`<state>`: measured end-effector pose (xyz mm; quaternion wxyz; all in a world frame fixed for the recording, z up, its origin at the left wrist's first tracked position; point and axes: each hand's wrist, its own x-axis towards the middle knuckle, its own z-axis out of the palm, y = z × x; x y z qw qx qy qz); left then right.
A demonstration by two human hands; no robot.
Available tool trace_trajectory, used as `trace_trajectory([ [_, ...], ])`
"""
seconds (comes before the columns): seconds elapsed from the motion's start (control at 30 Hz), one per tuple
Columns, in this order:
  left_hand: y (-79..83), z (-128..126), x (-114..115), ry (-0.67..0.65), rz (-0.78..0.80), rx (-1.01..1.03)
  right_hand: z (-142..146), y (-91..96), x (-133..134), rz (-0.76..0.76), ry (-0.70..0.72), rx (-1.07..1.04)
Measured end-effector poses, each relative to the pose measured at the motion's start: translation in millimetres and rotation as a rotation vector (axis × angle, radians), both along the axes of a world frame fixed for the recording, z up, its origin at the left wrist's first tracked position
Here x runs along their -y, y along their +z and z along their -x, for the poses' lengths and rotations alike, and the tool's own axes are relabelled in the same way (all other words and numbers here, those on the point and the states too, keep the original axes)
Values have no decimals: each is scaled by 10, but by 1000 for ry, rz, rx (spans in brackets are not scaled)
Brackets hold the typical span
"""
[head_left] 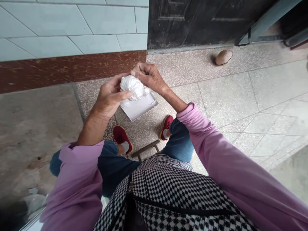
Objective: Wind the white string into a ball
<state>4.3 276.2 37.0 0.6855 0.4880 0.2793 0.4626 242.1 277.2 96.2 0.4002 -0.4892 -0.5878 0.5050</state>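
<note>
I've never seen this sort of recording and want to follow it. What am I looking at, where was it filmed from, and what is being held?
There is no machine here: these are a person's own bare hands. The single picture comes from a camera worn on their head, looking forward and down, so you also see their pink sleeves, checkered garment and red shoes.

The left hand holds a crumpled white bundle. The right hand has its fingertips at the bundle's upper edge; whether they grip it is hard to tell.

Below lies a shallow white tray on the speckled floor. Whatever the bundle may contain is not visible.
</note>
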Motion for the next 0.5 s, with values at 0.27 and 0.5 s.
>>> trace_trajectory([
  [0.27,391,-79,5,216,82,189,148,-83,90,-60,19,-13],
  [0.5,639,246,-44,380,98,187,163,-78,146,238,111,-171],
])
